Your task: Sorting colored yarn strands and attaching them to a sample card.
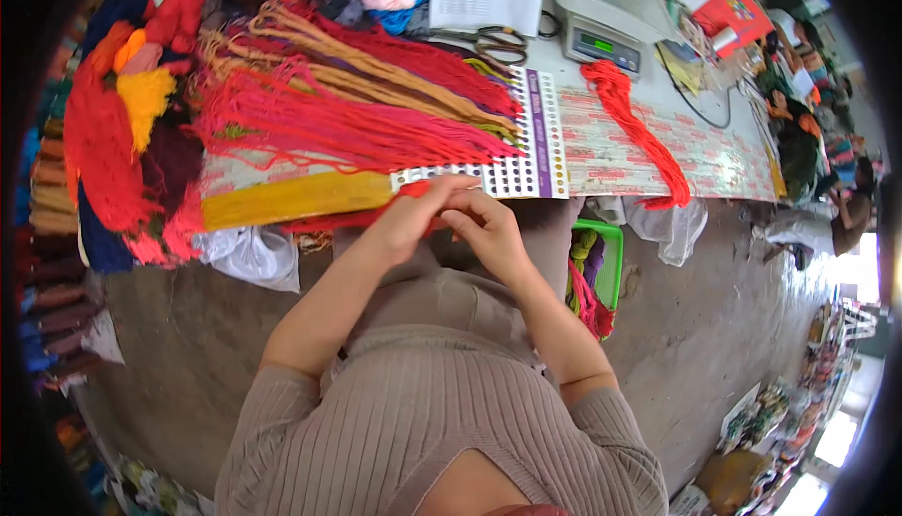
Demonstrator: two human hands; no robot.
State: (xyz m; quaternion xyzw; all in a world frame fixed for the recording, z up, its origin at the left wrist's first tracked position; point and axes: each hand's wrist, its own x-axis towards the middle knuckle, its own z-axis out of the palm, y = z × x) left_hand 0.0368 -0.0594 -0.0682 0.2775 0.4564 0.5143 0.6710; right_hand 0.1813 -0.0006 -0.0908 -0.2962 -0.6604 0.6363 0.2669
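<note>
left hand (411,218) pinches red yarn (413,192) | right hand (489,226) pinches same strand | both at perforated sample card (507,173) edge

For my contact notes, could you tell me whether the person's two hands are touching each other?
Touching: in the head view the left hand and right hand meet at the fingertips, pinching red yarn with no gap.

Red yarn (634,121), white dotted card (526,140)

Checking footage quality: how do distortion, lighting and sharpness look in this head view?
Head view: strong fisheye, the table edge bows and black vignette fills the corners; even daylight, blown-out brightness at lower right; both hands and the perforated card are sharp; the far right rim is cramped.
</note>
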